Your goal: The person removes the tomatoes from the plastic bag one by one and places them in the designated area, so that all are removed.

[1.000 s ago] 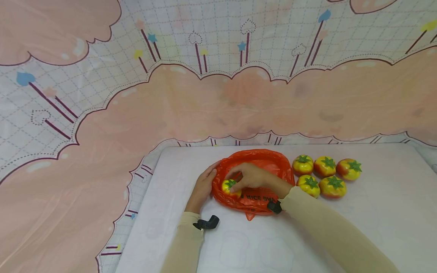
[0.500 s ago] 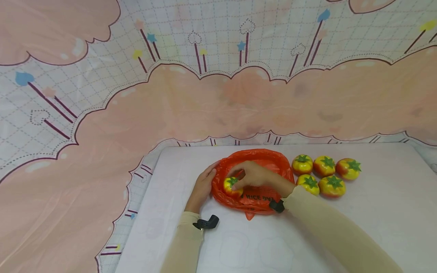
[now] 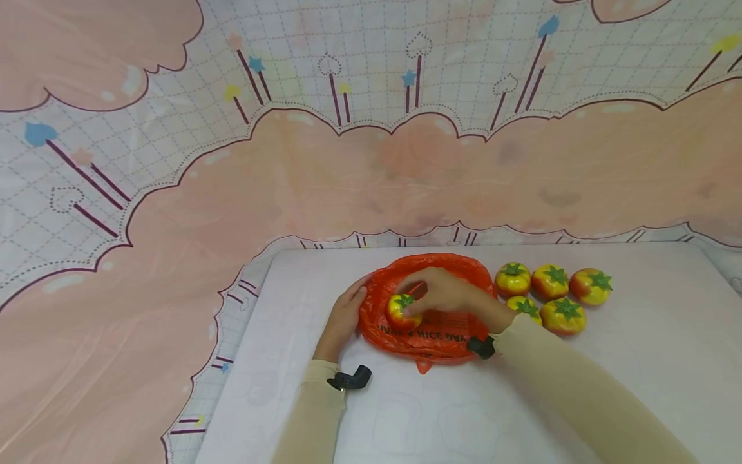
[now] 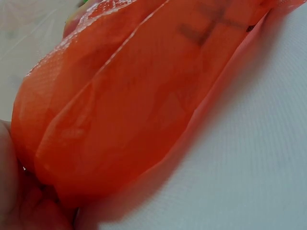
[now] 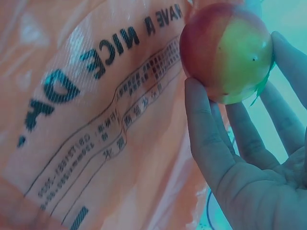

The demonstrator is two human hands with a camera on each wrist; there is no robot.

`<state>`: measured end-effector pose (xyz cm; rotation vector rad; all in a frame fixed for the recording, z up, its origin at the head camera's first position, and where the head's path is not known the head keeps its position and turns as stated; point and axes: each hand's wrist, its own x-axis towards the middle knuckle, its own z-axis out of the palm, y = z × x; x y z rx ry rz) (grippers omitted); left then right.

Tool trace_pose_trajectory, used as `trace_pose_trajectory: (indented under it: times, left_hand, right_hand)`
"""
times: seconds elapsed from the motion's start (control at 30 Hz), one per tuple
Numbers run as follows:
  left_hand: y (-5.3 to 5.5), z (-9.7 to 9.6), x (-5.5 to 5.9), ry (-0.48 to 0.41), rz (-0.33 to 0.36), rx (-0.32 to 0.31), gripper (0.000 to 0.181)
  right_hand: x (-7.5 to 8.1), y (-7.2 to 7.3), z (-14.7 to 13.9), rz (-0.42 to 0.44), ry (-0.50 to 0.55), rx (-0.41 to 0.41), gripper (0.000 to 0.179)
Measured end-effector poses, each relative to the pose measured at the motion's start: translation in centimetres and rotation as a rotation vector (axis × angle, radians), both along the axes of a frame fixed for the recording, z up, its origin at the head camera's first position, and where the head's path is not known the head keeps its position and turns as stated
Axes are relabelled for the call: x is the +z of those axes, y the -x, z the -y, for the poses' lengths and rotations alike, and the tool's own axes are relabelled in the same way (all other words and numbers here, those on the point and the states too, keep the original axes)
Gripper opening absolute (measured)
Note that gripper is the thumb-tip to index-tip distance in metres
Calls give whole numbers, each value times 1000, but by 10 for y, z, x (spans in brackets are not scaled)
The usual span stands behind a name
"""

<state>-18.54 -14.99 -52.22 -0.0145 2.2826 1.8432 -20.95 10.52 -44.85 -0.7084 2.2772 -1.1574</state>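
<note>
A red plastic bag [image 3: 452,280] with black lettering lies on the white table, its mouth spread wide. My left hand [image 3: 344,319] holds the bag's left side; some of its fingers are hidden behind the rim. In the left wrist view, the thumb [image 4: 6,172] sits right against the red plastic. My right hand [image 3: 442,293] reaches over the bag's mouth and grips a yellow and red tomato [image 3: 400,312] with a green star-shaped top. In the right wrist view, fingers and thumb surround this tomato [image 5: 228,52], with the printed plastic beside it.
Several similar tomatoes [image 3: 551,281] sit in two short rows to the right of the bag. My right sleeve [image 3: 556,361] passes close in front of them and overlaps one. A patterned cloth [image 3: 371,174] hangs behind the white table [image 3: 417,419].
My right hand has moved the tomato a little right and away from me, from near the bag's left rim, uncovering more lettering. My left hand has stayed in place.
</note>
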Motion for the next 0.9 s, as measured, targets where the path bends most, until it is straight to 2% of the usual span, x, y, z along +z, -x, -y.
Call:
trace_pose_trajectory:
  times: [0.33,0.57,0.9]
  left_hand:
    - [1,-1,-2,-17,-6,1,37]
    - [1,-1,-2,-32,1,4,38]
    - [2,-1,-2,-30,13,6,37]
  right_hand:
    - [6,0,-20,25,-36,-61,41]
    - [14,-2,-32,-16,-38,-89,43]
    - [26,-5,-51,-19,-40,-113,45]
